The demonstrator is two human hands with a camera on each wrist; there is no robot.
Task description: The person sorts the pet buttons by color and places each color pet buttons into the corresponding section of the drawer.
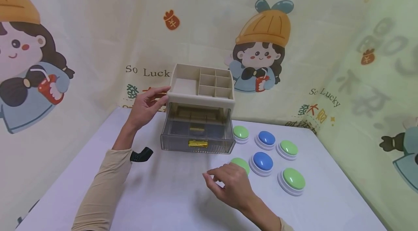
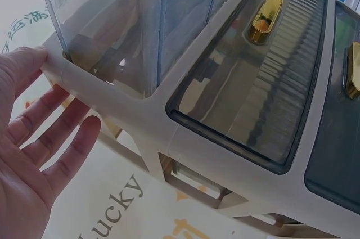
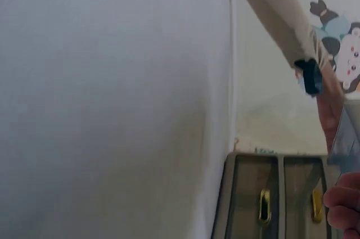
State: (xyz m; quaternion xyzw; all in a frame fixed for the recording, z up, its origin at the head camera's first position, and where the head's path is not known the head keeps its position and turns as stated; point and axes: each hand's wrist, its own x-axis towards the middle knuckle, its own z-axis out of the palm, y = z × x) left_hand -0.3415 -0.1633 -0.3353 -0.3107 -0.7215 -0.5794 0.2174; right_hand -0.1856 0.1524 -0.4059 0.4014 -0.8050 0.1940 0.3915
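A cream desktop organizer (image 1: 200, 100) has a divided open tray on top. Its upper see-through drawer (image 1: 176, 144) is pulled out toward me, with a gold handle (image 1: 198, 144) on the front. Two lower drawers with gold handles are pushed in, one being the middle drawer (image 2: 225, 98). My left hand (image 1: 145, 106) touches the organizer's left side near the upper front corner, thumb at the frame and other fingers fairly straight. In front of the drawer, apart from it, my right hand (image 1: 233, 185) hovers over the table, loosely curled and holding nothing.
Several round push buttons stand right of the organizer, among them a blue button (image 1: 262, 161) and a green button (image 1: 293, 178). My right hand partly covers another green button (image 1: 240, 165). A printed cloth (image 1: 202, 42) hangs behind the white table (image 1: 169, 194).
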